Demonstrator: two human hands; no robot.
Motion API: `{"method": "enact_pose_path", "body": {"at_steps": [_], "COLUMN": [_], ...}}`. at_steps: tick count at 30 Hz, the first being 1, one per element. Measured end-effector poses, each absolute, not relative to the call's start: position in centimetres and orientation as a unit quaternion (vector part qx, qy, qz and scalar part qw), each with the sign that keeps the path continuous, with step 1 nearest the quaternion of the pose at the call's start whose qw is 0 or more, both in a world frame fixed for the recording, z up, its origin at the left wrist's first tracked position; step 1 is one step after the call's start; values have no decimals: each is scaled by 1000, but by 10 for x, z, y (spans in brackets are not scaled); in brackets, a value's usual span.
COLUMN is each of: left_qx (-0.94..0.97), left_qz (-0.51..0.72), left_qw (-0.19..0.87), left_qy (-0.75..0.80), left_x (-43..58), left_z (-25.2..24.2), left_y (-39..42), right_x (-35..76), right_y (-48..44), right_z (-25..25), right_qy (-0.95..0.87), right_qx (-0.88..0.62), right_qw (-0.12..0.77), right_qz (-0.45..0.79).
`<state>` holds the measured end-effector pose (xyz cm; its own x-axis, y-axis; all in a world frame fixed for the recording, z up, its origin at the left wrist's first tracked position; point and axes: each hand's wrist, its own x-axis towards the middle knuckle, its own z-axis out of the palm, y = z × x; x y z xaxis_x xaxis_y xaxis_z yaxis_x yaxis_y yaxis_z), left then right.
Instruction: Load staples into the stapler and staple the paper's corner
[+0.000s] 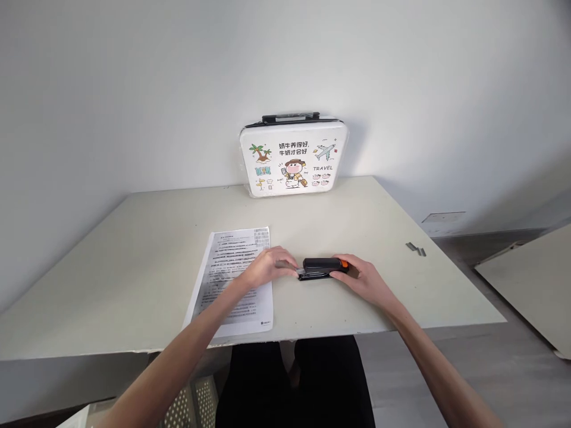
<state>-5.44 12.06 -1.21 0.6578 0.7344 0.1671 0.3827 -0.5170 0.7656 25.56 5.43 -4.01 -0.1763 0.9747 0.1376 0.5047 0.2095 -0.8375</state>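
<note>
A black stapler (319, 265) with an orange rear end lies on its base on the table, its front pointing left. My right hand (361, 278) is closed around that rear end, thumb on the near side and fingers on the far side. At the stapler's metal front, my left hand (267, 267) is pinched on a small grey strip (282, 263) that looks like staples; the fingers partly hide it. Under my left hand and wrist lies a printed paper (236, 303). Short grey staple strips (416, 248) lie apart on the right.
The pale table (156, 249) reaches back to the wall. At its far edge a white carry case (292, 157) with cartoon prints and a black handle stands upright. Another pale surface (535, 285) is at the right, and a perforated plastic item (191, 404) is below the table.
</note>
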Motion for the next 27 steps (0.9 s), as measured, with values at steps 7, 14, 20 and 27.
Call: {"method": "enact_pose_path", "body": {"at_steps": [7, 14, 20, 27], "left_qx": [847, 852, 854, 879], "left_qz": [223, 237, 238, 231], "left_qw": [349, 353, 339, 213], "left_qy": [332, 306, 314, 358], "left_x": [-42, -33, -31, -69], "left_z": [-15, -23, -20, -5], "left_y": [140, 147, 140, 102], "right_x": [254, 257, 256, 253], "right_y": [56, 57, 57, 53], "right_z": [-38, -43, -42, -37], "right_qy": [-692, -697, -694, -683], "right_qx": [-528, -531, -533, -548], "right_qw": [357, 355, 353, 350], "right_qz": [338, 326, 331, 333]}}
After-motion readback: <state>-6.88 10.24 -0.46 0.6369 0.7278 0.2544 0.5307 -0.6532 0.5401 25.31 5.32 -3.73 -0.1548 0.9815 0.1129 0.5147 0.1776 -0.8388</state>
